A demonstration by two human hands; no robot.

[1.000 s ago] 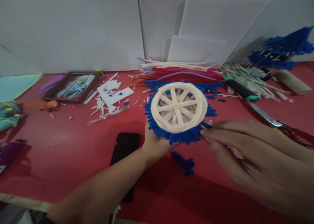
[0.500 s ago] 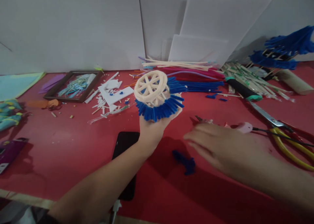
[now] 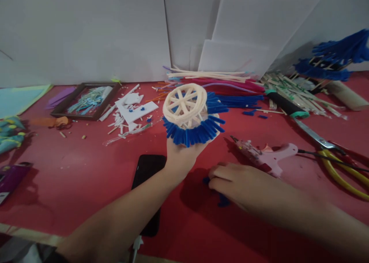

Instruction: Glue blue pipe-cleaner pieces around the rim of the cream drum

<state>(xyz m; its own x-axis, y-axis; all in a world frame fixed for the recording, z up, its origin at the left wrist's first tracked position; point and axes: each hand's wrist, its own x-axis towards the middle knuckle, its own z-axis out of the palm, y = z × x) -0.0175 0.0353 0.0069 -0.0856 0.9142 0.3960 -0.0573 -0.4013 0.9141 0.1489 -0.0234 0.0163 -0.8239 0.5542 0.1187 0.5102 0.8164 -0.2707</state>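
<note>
My left hand (image 3: 182, 157) is wrapped round the underside of a pipe-cleaner model (image 3: 186, 105), holding it above the table. Its top is a cream wheel with spokes, and short blue pieces fan out below as a fringe; a gap shows on the right side. Low over the table, my right hand (image 3: 230, 180) has its fingers curled down at a small pile of blue pipe-cleaner pieces (image 3: 223, 200). Its fingertips are partly hidden, so what they pinch does not show. A pink glue gun (image 3: 259, 155) lies just beyond this hand.
Yellow-handled scissors (image 3: 331, 163) and a green-and-black handled tool (image 3: 285, 103) lie right. Pipe cleaners (image 3: 213, 82) are heaped behind. A black phone (image 3: 150, 194) with a cable is under my left forearm. White scraps (image 3: 135, 109) and a brown frame (image 3: 86, 101) lie left.
My right hand has moved left and down from over the glue gun to the blue pieces, uncovering the glue gun. The model in my left hand has shifted slightly right.
</note>
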